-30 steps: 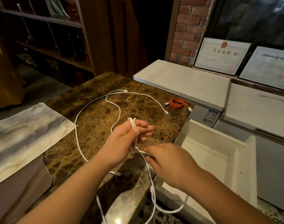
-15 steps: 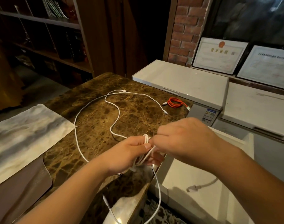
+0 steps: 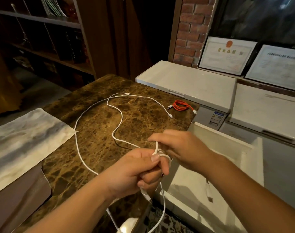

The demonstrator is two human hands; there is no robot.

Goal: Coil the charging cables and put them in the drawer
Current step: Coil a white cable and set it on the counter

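- The left hand [image 3: 135,170] clutches looped turns of the white cable [image 3: 116,132]; the right hand [image 3: 180,148], just beside it, pinches a strand.
- Beyond both hands the cable's slack sprawls over the marble desk [image 3: 96,148] — nothing lies across it.
- Farther off, a coiled orange cable [image 3: 181,105].
- Right of the hands, the open white drawer [image 3: 227,165].
- Far left — a grey cloth [image 3: 25,145].

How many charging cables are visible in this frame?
3, possibly more hidden. One white cable being wound in the left hand; another white cable looped across the marble table; a coiled orange cable at the table's far right.
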